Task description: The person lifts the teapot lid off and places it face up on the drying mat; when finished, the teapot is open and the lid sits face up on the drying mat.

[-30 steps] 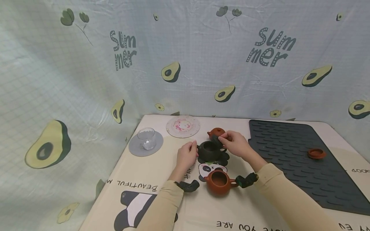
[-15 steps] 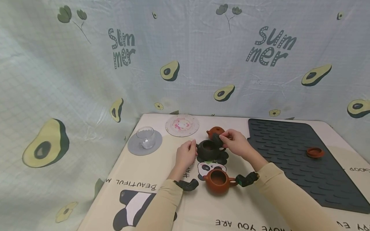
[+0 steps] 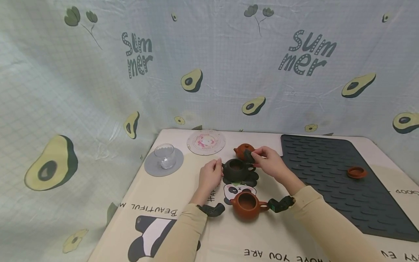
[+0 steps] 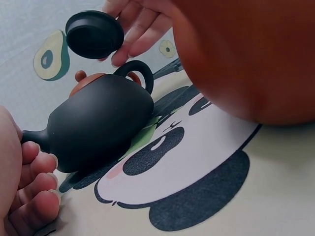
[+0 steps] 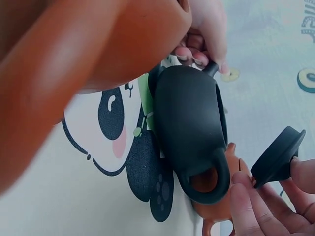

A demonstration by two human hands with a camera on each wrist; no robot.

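A black teapot (image 3: 234, 171) stands uncovered on the table, its dark opening showing. My left hand (image 3: 210, 175) pinches its spout between thumb and fingers. Held in the fingertips of my right hand (image 3: 269, 163), the black teapot lid (image 5: 275, 155) tilts above the handle side, apart from the teapot, its underside facing the left wrist camera (image 4: 93, 37). Just behind sits a small reddish-brown teapot (image 3: 241, 149) with its lid on, partly covered by the black lid in the head view. Nearer my body, a larger reddish-brown teapot (image 3: 246, 211) stands lidless.
A reddish-brown lid (image 3: 356, 172) lies on a dark ridged mat (image 3: 320, 174) at the right. At the left a clear glass cup (image 3: 165, 156) stands on a grey round coaster (image 3: 151, 166). A round patterned coaster (image 3: 205, 142) lies at the back, before a hanging curtain (image 3: 222, 47).
My right hand has moved the black lid right, away from the teapot's opening and toward the small teapot behind. My left hand keeps its place at the spout.
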